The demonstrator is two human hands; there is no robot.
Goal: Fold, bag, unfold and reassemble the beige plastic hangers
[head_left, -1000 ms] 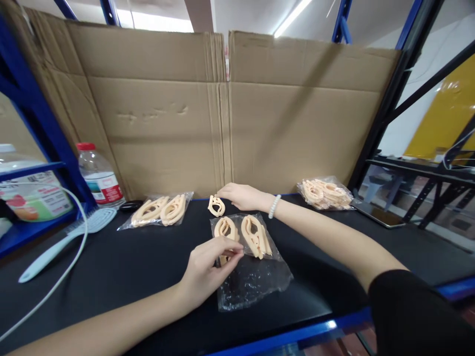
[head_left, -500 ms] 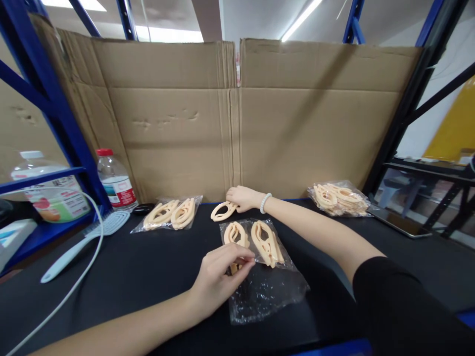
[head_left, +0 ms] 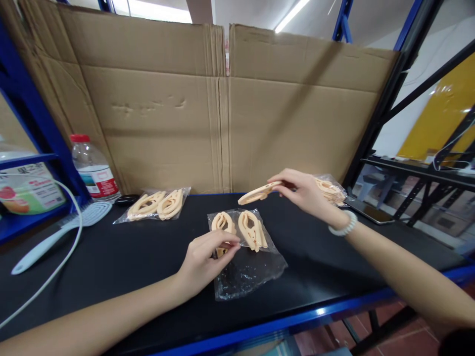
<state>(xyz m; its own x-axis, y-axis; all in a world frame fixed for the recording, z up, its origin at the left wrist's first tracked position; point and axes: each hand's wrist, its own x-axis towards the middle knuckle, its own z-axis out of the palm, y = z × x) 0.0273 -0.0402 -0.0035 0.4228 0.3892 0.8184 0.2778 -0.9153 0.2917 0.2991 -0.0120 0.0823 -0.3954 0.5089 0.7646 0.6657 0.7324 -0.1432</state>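
Observation:
My right hand is raised above the table and pinches one end of a beige, oval plastic piece that looks like a folded travel hanger. Below it, a clear plastic bag lies flat with several similar beige hangers inside, arranged in two groups. The fingertips of my left hand are closed on the bag near its middle, partly covering the left group. The exact fold of film between those fingers is hard to see.
A filled bag of hangers lies at the back left, another at the back right beside a dark flat device. A hairbrush, white cable and red-capped bottle are leftward. Cardboard walls the back.
My right hand has lifted the single hanger off the table's back edge and moved it right and toward me. My left hand still pinches the bag. The view has shifted slightly.

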